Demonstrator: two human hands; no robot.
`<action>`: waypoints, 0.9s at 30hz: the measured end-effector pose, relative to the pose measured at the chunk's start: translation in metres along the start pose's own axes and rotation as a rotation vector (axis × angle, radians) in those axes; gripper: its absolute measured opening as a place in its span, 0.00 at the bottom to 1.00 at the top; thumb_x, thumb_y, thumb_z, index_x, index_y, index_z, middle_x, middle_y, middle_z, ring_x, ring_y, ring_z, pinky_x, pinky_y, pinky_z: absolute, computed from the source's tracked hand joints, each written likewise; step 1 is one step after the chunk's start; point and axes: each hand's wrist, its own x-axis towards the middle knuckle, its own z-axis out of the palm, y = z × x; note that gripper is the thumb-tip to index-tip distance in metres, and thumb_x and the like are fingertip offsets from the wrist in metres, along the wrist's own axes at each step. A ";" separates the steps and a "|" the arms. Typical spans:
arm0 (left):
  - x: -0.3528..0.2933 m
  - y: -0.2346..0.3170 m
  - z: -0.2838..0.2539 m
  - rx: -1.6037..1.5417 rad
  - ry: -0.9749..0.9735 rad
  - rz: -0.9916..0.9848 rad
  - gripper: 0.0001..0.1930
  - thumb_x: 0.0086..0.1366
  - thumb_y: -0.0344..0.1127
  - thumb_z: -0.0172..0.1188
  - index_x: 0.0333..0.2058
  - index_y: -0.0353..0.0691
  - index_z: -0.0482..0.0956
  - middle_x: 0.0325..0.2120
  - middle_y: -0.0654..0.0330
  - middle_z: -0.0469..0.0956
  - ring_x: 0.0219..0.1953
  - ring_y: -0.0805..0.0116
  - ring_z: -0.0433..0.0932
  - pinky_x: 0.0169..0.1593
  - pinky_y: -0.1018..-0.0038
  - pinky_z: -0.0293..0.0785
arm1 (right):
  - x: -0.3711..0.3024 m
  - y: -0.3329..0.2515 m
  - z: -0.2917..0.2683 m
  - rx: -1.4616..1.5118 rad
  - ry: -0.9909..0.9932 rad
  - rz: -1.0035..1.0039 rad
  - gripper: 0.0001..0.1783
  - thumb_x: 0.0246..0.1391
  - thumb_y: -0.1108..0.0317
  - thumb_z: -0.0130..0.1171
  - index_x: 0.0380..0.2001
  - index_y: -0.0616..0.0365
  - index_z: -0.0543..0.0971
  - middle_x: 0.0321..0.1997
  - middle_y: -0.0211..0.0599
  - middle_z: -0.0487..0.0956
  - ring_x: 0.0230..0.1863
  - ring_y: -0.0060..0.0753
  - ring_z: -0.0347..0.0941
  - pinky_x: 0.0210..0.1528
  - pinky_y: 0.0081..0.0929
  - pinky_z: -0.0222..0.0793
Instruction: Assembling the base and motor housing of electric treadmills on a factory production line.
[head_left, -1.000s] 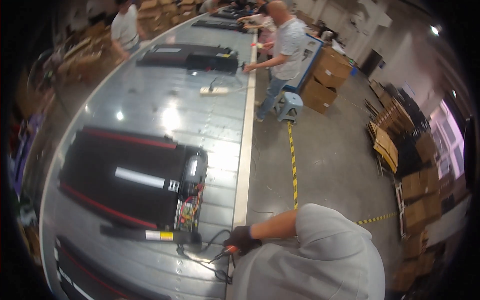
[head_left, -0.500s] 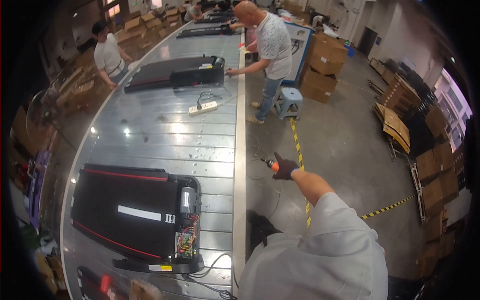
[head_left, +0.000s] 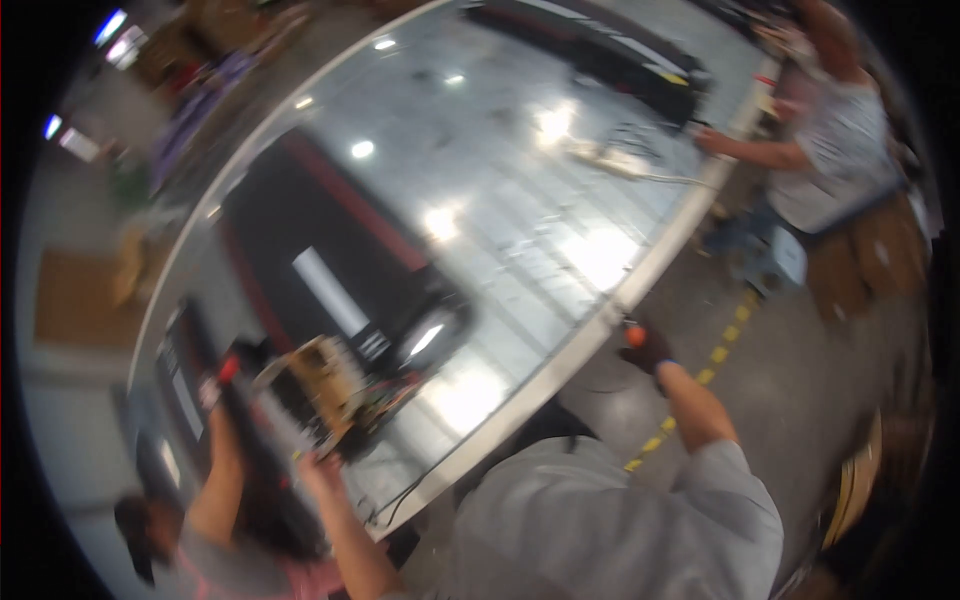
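Observation:
Gloved in dark fabric, my right hand (head_left: 648, 352) is closed round an orange power screwdriver (head_left: 635, 335) beside the table's near edge. A bare forearm coming in from the lower edge appears to be my left; my left hand (head_left: 320, 468), its fingers smeared by motion, is at an open cardboard box (head_left: 325, 385) with small blurred contents. Behind the box lies a black treadmill base (head_left: 335, 235) with red side stripes and a white label. Its motor end is partly hidden by the box. A co-worker's hand (head_left: 213, 392) at the left is beside a red object (head_left: 229, 368).
The long metal table (head_left: 520, 250) carries another black treadmill base (head_left: 600, 60) and a white power strip (head_left: 600, 160). A co-worker (head_left: 820, 150) stands at the far right near a blue stool (head_left: 780, 262). Another co-worker (head_left: 235, 555) is close on my left. Yellow-black tape (head_left: 725, 345) marks the floor.
My view has swung left and down, so the treadmill base appears turned. The cardboard box has come up from the lower edge over its motor end. My left forearm seems newly in view.

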 end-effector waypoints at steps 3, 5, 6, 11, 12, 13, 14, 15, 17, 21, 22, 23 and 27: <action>0.015 0.016 0.053 -0.057 -0.146 -0.068 0.16 0.68 0.38 0.47 0.46 0.34 0.76 0.39 0.48 0.84 0.31 0.67 0.83 0.28 0.78 0.77 | 0.051 0.016 0.024 -0.112 0.136 -0.161 0.68 0.39 0.45 0.79 0.76 0.56 0.50 0.70 0.60 0.69 0.71 0.60 0.66 0.72 0.47 0.64; 0.010 0.022 0.110 -0.121 -0.272 -0.059 0.20 0.68 0.35 0.43 0.51 0.25 0.72 0.51 0.41 0.81 0.40 0.61 0.84 0.36 0.76 0.81 | 0.063 0.006 0.003 -0.187 0.167 -0.101 0.68 0.37 0.45 0.79 0.76 0.56 0.52 0.70 0.61 0.69 0.71 0.60 0.66 0.72 0.47 0.64; 0.006 0.008 0.173 -0.240 -0.112 -0.064 0.18 0.69 0.31 0.45 0.52 0.23 0.69 0.52 0.40 0.77 0.43 0.52 0.82 0.48 0.66 0.85 | 0.071 0.019 0.006 -0.230 0.346 -0.148 0.68 0.37 0.45 0.79 0.76 0.57 0.53 0.70 0.61 0.69 0.70 0.60 0.66 0.71 0.47 0.64; 0.098 -0.073 0.247 -0.255 -0.146 -0.237 0.12 0.71 0.32 0.55 0.48 0.34 0.66 0.43 0.40 0.79 0.39 0.46 0.85 0.40 0.60 0.86 | 0.103 -0.002 -0.058 0.118 0.037 0.021 0.70 0.41 0.48 0.76 0.78 0.54 0.44 0.57 0.62 0.80 0.57 0.57 0.79 0.58 0.45 0.76; 0.085 -0.079 0.260 -0.314 -0.200 -0.269 0.24 0.73 0.36 0.57 0.62 0.37 0.61 0.46 0.41 0.79 0.45 0.44 0.85 0.47 0.56 0.85 | 0.105 -0.019 -0.070 0.056 -0.032 0.077 0.70 0.41 0.47 0.75 0.79 0.53 0.43 0.55 0.61 0.81 0.54 0.58 0.81 0.56 0.45 0.77; 0.054 -0.075 0.291 -0.242 -0.237 -0.109 0.39 0.74 0.38 0.58 0.75 0.48 0.43 0.55 0.41 0.76 0.54 0.45 0.81 0.55 0.52 0.80 | 0.112 -0.017 -0.062 0.041 -0.045 0.073 0.70 0.41 0.47 0.75 0.79 0.53 0.43 0.55 0.61 0.81 0.54 0.58 0.81 0.56 0.45 0.77; 0.043 -0.074 0.290 -0.302 -0.233 -0.138 0.49 0.75 0.38 0.58 0.76 0.56 0.25 0.63 0.43 0.70 0.62 0.48 0.75 0.60 0.52 0.75 | 0.123 -0.023 -0.054 -0.028 -0.028 0.032 0.69 0.41 0.47 0.75 0.79 0.52 0.43 0.54 0.60 0.82 0.53 0.59 0.81 0.56 0.46 0.77; 0.034 -0.087 0.276 -0.162 -0.281 0.015 0.49 0.74 0.39 0.60 0.77 0.54 0.29 0.68 0.45 0.64 0.65 0.51 0.72 0.60 0.57 0.74 | 0.137 -0.030 -0.046 -0.103 -0.013 -0.020 0.69 0.41 0.47 0.74 0.79 0.52 0.43 0.52 0.58 0.83 0.52 0.60 0.82 0.55 0.47 0.77; -0.011 -0.114 0.291 0.362 -0.367 0.420 0.37 0.71 0.37 0.62 0.75 0.48 0.55 0.62 0.48 0.73 0.57 0.59 0.77 0.58 0.65 0.75 | 0.190 -0.003 -0.074 -0.232 0.132 -0.147 0.68 0.43 0.43 0.74 0.78 0.50 0.44 0.48 0.59 0.83 0.49 0.62 0.81 0.51 0.51 0.78; -0.075 -0.144 0.187 1.582 -0.874 0.820 0.20 0.57 0.30 0.62 0.50 0.46 0.81 0.55 0.58 0.77 0.56 0.52 0.76 0.56 0.57 0.74 | 0.216 -0.043 -0.088 -0.349 0.133 -0.269 0.57 0.50 0.46 0.69 0.75 0.51 0.50 0.45 0.60 0.83 0.47 0.66 0.81 0.48 0.56 0.77; -0.084 -0.156 0.149 1.683 -0.865 0.688 0.21 0.57 0.31 0.61 0.51 0.46 0.81 0.57 0.58 0.77 0.60 0.54 0.74 0.58 0.57 0.73 | 0.211 -0.074 -0.089 -0.417 0.144 -0.280 0.56 0.51 0.47 0.68 0.75 0.52 0.50 0.42 0.60 0.84 0.44 0.66 0.82 0.45 0.57 0.77; -0.089 -0.167 0.110 1.771 -0.867 0.560 0.22 0.56 0.32 0.61 0.52 0.47 0.81 0.59 0.59 0.76 0.63 0.56 0.72 0.61 0.58 0.71 | 0.203 -0.104 -0.092 -0.436 0.121 -0.304 0.54 0.51 0.49 0.68 0.74 0.53 0.52 0.45 0.60 0.83 0.46 0.65 0.81 0.46 0.57 0.76; -0.068 -0.146 0.006 2.195 -1.061 0.343 0.28 0.61 0.36 0.62 0.62 0.54 0.74 0.69 0.60 0.64 0.73 0.57 0.60 0.71 0.53 0.62 | 0.197 -0.167 -0.065 -0.529 0.356 -0.760 0.44 0.50 0.60 0.70 0.70 0.52 0.65 0.63 0.52 0.73 0.64 0.55 0.70 0.61 0.46 0.70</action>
